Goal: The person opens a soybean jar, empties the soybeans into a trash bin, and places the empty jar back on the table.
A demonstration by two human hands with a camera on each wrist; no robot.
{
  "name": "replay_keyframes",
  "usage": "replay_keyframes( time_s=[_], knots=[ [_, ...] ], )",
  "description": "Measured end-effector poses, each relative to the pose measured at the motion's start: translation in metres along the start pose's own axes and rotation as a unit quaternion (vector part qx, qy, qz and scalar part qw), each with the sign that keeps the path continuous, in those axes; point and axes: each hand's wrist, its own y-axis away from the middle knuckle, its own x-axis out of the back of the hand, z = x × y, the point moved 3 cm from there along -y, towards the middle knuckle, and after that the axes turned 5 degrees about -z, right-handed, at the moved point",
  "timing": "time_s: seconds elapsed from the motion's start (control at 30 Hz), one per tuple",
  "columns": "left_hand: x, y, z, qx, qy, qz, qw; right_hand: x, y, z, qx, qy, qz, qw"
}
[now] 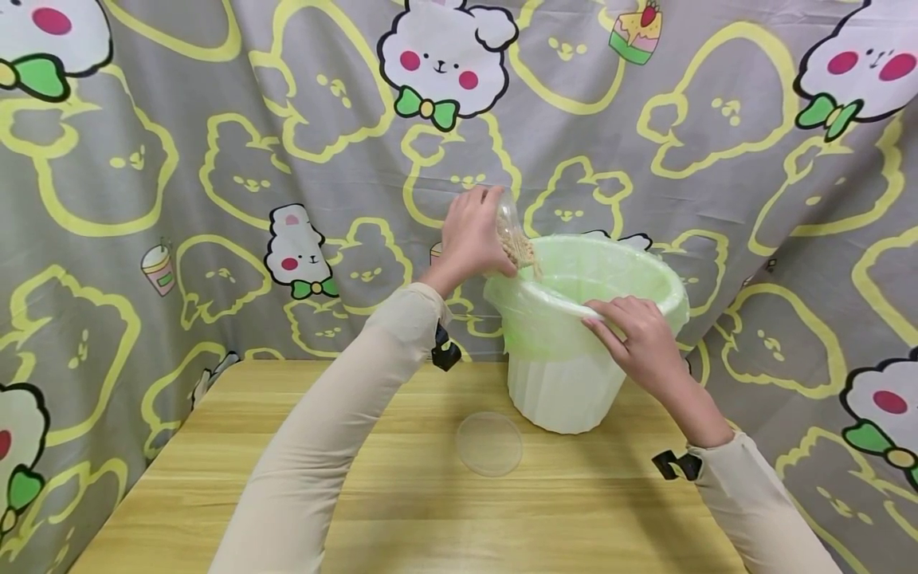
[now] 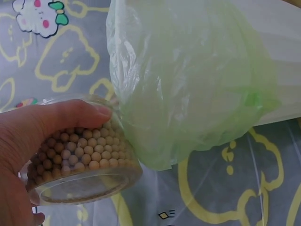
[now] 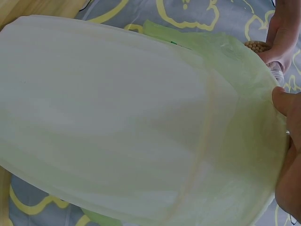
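Gripping tilted jar [image 2: 84, 188] of beads [image 2: 96, 153] at bag-lined bin [image 1: 562, 391]: left fingers [image 1: 479, 199]. Right fingers [image 1: 629, 312] grasp bin's rim [image 1: 562, 304].

Head view bright, soft shadows on tabletop [image 1: 545, 518], wrist views dimmer, bag [image 2: 178, 80] glinting

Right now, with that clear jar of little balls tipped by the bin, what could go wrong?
Some balls might miss the bin, since the jar is tipped right at its rim. The liner, hanging loosely over the outside, could slip or catch the jar. The right-hand fingers gripping the rim might tilt the bin.
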Motion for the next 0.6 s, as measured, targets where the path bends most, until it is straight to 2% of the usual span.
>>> replay_keyframes(
  time_s=[0.13,0.6],
  knots=[
    [0.0004,-0.0003,0.0021,-0.015,-0.016,0.008,0.9997,0.0003,0.0001,-0.0002,0.001,-0.002,0.002,1.0],
    [-0.0004,-0.0001,0.0094,-0.023,-0.049,-0.004,0.9985,-0.0009,0.0005,0.0016,0.001,0.002,0.0,1.0]
  ],
)
